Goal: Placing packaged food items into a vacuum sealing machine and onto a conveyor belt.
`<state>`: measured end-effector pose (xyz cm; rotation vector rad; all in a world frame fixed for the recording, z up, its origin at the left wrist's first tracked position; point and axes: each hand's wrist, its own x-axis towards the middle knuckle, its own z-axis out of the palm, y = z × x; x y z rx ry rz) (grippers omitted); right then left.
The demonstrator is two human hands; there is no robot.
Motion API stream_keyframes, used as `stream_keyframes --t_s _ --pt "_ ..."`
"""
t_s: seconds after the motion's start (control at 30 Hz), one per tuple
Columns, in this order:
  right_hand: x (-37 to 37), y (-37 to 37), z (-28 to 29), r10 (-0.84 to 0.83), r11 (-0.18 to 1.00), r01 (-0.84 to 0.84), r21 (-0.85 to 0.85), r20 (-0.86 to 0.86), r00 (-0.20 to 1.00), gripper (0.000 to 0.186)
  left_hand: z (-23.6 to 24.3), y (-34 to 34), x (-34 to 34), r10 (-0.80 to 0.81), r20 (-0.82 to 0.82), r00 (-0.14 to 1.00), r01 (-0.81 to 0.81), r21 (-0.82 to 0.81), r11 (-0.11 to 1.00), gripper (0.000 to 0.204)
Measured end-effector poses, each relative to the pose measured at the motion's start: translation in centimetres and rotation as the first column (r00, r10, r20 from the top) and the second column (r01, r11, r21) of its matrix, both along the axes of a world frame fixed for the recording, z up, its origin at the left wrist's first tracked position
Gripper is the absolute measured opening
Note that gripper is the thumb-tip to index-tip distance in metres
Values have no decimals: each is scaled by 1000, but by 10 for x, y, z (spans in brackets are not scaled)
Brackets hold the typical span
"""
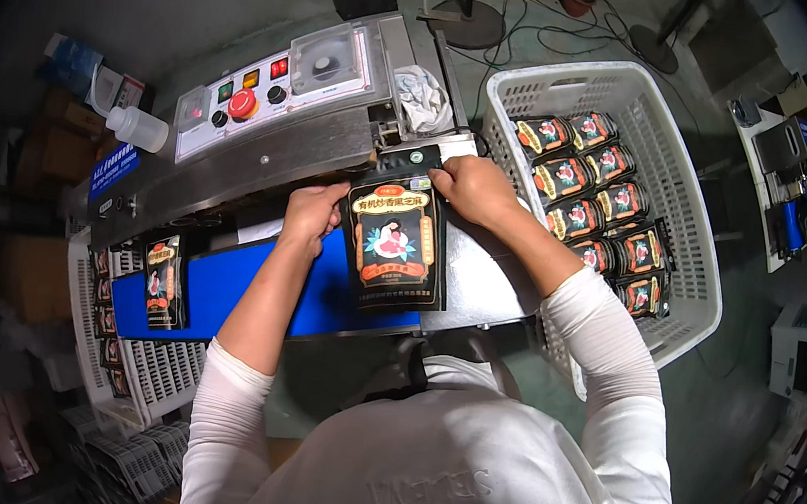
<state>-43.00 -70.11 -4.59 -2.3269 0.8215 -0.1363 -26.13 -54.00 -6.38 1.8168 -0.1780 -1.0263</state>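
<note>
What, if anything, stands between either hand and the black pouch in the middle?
Nothing visible does. The left hand pinches the black pouch near its upper left edge, and the right hand holds its upper right side. Another pouch is off to the left on the blue belt.

Both forearms point(268, 301) angle inward, bare toward the wrists, bringing the hands together ahead of the torso. The left hand point(310, 213) is curled, its fingers point(339, 198) pinched; the right hand point(474, 190) sits slightly higher, back of the hand up, fingers folded into a grip, elbow bent outward.
</note>
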Motion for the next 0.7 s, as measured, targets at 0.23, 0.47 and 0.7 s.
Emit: stream_keyframes --t_s 0.23,0.47,0.7 --pt "15 10 -12 2 1000 -4 28 66 998 34 -1 14 15 41 25 999 -41 6 999 21" --pt "4 13 -20 -16 997 -18 81 396 918 26 -5 40 40 32 19 999 -31 -33 999 14" --pt "-189 -93 -81 -779 620 665 417 424 461 20 -13 83 58 229 159 960 -213 -112 971 19"
